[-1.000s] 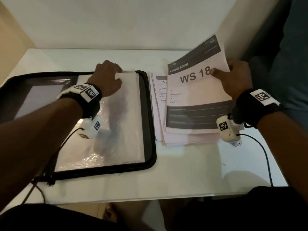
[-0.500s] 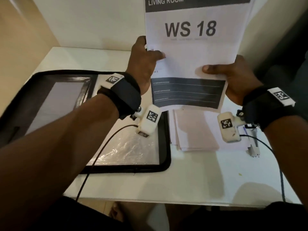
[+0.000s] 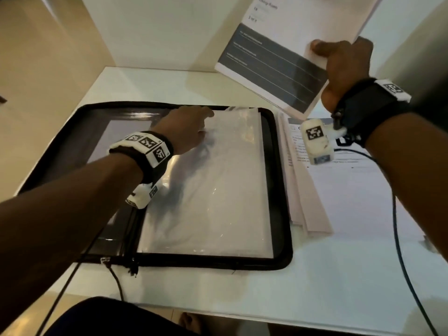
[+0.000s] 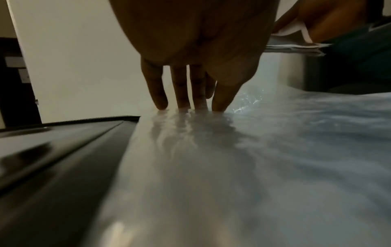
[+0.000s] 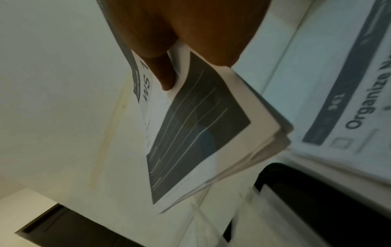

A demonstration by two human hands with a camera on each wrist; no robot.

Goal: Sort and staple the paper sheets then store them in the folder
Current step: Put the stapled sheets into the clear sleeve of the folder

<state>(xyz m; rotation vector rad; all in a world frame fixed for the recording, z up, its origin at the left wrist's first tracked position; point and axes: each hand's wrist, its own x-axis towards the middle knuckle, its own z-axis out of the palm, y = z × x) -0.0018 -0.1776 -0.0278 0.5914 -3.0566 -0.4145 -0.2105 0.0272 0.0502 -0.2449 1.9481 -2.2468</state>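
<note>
Paper bundle [image 3: 286,52] pinched at its near corner by right hand [image 3: 344,66], light and floppy; left hand [image 3: 186,124] fingers straight, pressing folder's [image 3: 278,180] slippery sleeve [image 3: 213,190].

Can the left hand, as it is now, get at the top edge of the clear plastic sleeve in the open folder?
Probably yes. The left hand already rests its fingertips on the plastic sleeve near its top edge, and nothing lies over it. The right hand holds the paper set up, clear of the folder.
</note>
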